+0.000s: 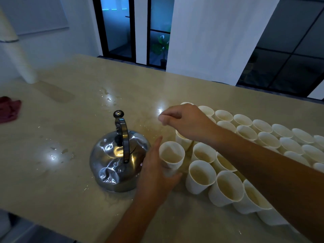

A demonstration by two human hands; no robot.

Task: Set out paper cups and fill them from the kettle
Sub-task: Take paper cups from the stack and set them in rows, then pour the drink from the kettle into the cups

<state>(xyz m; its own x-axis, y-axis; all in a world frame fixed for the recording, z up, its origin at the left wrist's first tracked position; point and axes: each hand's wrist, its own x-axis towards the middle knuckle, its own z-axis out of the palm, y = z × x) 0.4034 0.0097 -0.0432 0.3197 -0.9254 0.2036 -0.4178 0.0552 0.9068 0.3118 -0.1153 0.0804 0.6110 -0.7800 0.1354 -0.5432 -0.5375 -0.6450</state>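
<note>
A shiny steel kettle (pixel 117 160) with a black knob stands upright on the beige counter (pixel 70 199), left of centre. Several white paper cups (pixel 245 137) stand packed in rows to its right, many holding liquid. My left hand (pixel 155 178) wraps round one paper cup (pixel 171 155) at the left end of the group, just right of the kettle. My right hand (pixel 182 120) hovers above the cups with fingers loosely curled and nothing in it; its forearm hides some cups.
Water drops lie on the counter left of and behind the kettle. A red cloth (pixel 8 109) sits at the left edge. A tall stack of white cups (pixel 19 57) leans at the far left. The counter's near edge runs along the bottom left.
</note>
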